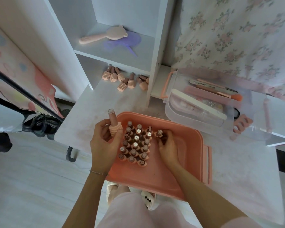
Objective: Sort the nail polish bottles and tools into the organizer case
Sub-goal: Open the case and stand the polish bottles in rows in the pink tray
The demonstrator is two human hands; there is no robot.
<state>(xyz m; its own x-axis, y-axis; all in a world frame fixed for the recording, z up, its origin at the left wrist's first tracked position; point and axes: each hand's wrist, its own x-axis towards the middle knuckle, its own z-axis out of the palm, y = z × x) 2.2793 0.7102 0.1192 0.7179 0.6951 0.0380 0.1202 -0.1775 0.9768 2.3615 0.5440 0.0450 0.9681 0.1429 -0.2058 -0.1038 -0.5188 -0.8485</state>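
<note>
Pink plastic organizer case (184,162) lies on the white desk (92,102). Many small brown nail polish bottles (136,143) stand close together inside the case, near its left side. The left hand (105,142) is at the left edge of the case, its fingers wrapped around one tall pink-capped bottle (113,124). The right hand (167,145) is inside the case, just right of the standing bottles, its fingers curled on another small bottle (159,133). More pink-capped bottles (125,78) lie on the desk behind the case.
</note>
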